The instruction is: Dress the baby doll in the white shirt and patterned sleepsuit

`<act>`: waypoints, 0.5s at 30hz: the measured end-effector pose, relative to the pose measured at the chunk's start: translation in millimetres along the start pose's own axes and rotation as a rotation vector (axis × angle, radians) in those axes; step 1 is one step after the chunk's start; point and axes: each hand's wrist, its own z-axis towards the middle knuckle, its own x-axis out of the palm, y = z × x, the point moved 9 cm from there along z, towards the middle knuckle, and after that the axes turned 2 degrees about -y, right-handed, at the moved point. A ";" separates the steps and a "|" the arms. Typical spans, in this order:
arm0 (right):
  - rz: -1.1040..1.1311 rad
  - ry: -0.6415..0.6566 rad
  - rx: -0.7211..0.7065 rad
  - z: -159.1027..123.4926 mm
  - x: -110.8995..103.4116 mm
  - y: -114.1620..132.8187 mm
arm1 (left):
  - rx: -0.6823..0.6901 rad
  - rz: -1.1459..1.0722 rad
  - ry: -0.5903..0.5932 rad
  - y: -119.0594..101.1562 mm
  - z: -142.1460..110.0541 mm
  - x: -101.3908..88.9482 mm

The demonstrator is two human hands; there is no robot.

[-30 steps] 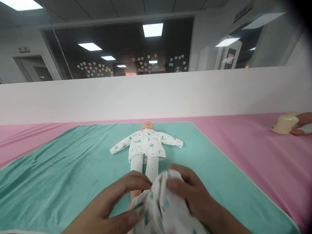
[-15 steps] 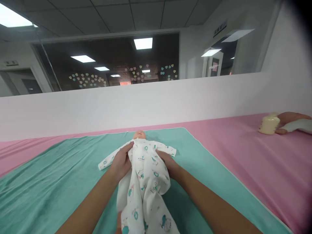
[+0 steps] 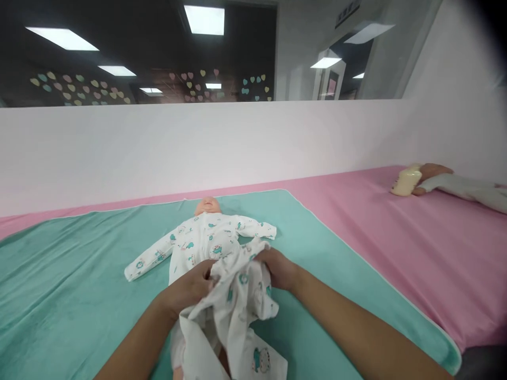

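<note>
A baby doll (image 3: pixel 208 206) lies on its back, its head toward the wall and its sleeved arms spread. It wears a white baby outfit (image 3: pixel 206 232) printed with small teal figures. In front of me, bunched printed cloth of the baby clothes (image 3: pixel 237 279) is raised above the doll's lower body. My left hand (image 3: pixel 192 290) is closed on the left side of this cloth. My right hand (image 3: pixel 279 268) grips its right side, with the fingertips hidden behind the folds. Part of the doll's legs shows below the cloth at the bottom edge.
A teal blanket (image 3: pixel 87 295) lies under the doll, over a pink sheet (image 3: pixel 396 237). At the far right stands a cream bottle (image 3: pixel 406 180) beside what looks like another doll (image 3: pixel 475 190) in white clothing. A white wall (image 3: pixel 198 153) with windows above borders the back.
Both hands have moved from the doll's chest toward me, and the cloth is now gathered up between them. The doll's upper body is uncovered by my hands. The view has tilted down.
</note>
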 end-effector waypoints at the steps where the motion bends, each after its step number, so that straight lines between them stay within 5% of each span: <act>1: 0.068 -0.068 -0.037 2.2 -7.1 1.2 | 0.002 -0.008 0.053 0.8 0.0 5.4; 5: 0.166 -0.164 -0.118 5.9 -7.7 6.3 | 0.042 -0.104 0.187 -0.6 1.6 22.7; 10: 0.116 -0.103 -0.050 1.7 9.3 1.5 | 0.068 -0.312 -0.015 -5.9 2.3 12.0; 12: 0.013 -0.008 0.002 -3.6 22.5 -5.2 | 0.096 -0.467 -0.128 -8.7 0.7 4.6; 15: -0.277 0.318 0.165 -19.3 61.6 -27.3 | 0.090 -0.541 -0.243 -8.6 -0.6 0.4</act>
